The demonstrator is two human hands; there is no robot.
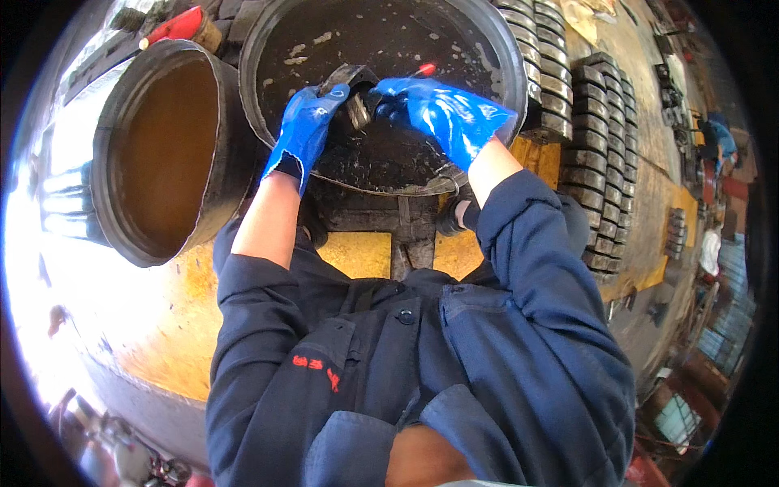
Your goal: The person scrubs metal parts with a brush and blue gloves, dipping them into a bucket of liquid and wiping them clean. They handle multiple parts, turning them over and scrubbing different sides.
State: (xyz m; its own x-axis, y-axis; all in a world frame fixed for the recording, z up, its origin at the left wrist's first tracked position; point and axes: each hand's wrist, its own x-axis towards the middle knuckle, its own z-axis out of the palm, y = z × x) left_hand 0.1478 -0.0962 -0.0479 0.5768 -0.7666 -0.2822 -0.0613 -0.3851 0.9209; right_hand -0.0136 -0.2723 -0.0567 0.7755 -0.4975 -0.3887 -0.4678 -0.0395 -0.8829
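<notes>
One tub [230,138], brown liquid [166,154]; hands [304,126] over basin [248,81] of dark liquid [373,36]

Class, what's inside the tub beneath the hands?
The tub holds dark, seemingly liquid contents with pale flecks. The left hand, right hand and held part cover some; its bottom is hidden.

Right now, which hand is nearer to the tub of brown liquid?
Left. The left hand is to the right of the brown-liquid tub, over the dark tub's left part; the right hand is farther away, over the right part.
</notes>
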